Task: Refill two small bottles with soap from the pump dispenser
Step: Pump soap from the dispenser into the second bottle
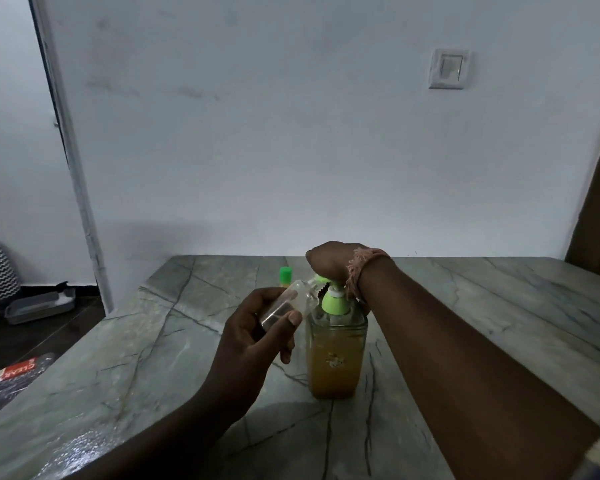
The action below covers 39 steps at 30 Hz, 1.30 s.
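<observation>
From the head view, we see the pump dispenser standing upright on the grey veined counter, its long axis vertical, amber soap filling most of its clear body and its green pump head at the top. Our right hand rests on that pump head, palm down with the fingers curled over the far side; a pink thread band circles the wrist. Our left hand grips a small clear bottle between thumb and fingers. The bottle is tilted, its long axis running from lower left to upper right, with the open mouth pointing up and right, right at the dispenser's spout. Behind it, a second small bottle with a green cap stands upright on the counter, mostly hidden. A light switch sits on the white wall.
</observation>
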Motion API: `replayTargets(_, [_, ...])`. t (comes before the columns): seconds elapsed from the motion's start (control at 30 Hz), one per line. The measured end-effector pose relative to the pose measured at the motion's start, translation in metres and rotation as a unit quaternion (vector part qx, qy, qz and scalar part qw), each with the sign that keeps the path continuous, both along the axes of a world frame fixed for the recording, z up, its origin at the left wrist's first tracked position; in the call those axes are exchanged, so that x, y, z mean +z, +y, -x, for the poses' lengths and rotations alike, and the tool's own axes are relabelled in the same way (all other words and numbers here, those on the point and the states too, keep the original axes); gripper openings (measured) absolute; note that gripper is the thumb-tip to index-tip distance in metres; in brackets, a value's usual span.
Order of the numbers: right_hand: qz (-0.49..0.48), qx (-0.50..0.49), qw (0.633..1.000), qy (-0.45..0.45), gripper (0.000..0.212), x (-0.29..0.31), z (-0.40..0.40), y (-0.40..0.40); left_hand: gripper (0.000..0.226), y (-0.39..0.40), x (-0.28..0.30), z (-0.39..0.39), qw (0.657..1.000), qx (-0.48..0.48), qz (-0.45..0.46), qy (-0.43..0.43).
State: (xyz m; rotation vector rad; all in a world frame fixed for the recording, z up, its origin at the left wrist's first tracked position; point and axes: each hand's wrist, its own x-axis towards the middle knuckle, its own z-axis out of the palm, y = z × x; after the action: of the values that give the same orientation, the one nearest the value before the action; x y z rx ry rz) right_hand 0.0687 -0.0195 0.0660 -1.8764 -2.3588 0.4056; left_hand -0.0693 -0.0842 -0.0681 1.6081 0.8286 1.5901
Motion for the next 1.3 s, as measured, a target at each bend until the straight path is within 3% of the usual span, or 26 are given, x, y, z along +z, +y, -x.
replayTargets(0.07, [-0.033, -0.003, 0.999, -0.029, 0.036, -0.008, 0.003, 0.001, 0.043, 0.001, -0.005, -0.001, 1.0, 0.005, -0.001, 0.008])
replayTargets(0.17, [-0.084, 0.011, 0.995, -0.043, 0.035, -0.017, 0.001, 0.009, 0.04, 0.003, -0.008, -0.001, 1.0, 0.006, -0.007, 0.011])
replayTargets(0.27, [-0.055, 0.02, 0.997, -0.048, 0.029, -0.012, 0.002, 0.006, 0.04, 0.001, -0.009, -0.001, 1.0, 0.004, -0.009, 0.023])
replayTargets(0.37, [-0.032, 0.027, 0.999, -0.033, 0.038, -0.005, 0.004, 0.003, 0.036, -0.001, -0.01, -0.002, 1.0, -0.01, -0.014, 0.02])
replayTargets(0.5, [-0.069, 0.018, 0.995, -0.066, 0.021, -0.011, 0.003, 0.01, 0.038, 0.002, -0.012, -0.001, 0.999, -0.039, -0.011, -0.007])
replayTargets(0.63, [-0.095, 0.007, 0.993, -0.069, 0.021, -0.017, 0.004, 0.009, 0.044, 0.004, -0.013, -0.002, 0.999, -0.049, -0.009, -0.009])
replayTargets(0.7, [-0.082, 0.008, 0.995, -0.054, 0.03, -0.014, 0.003, 0.003, 0.044, 0.003, -0.011, -0.002, 0.999, -0.051, -0.004, -0.018])
replayTargets(0.8, [-0.052, 0.009, 0.998, -0.045, 0.028, -0.007, 0.005, 0.0, 0.041, 0.0, -0.008, -0.002, 0.998, -0.054, -0.004, -0.032])
replayTargets(0.9, [-0.046, -0.011, 0.999, -0.026, 0.042, -0.009, 0.009, 0.002, 0.037, -0.001, -0.008, -0.002, 0.998, -0.056, 0.003, -0.037])
replayTargets(1.1, [-0.074, -0.07, 0.995, 0.02, 0.037, -0.013, 0.011, -0.004, 0.04, -0.003, -0.006, -0.001, 0.998, -0.055, 0.0, -0.034])
replayTargets(1.3, [-0.019, -0.037, 0.998, 0.038, 0.041, -0.006, 0.011, 0.001, 0.048, -0.006, -0.005, -0.001, 0.998, -0.06, 0.008, -0.022])
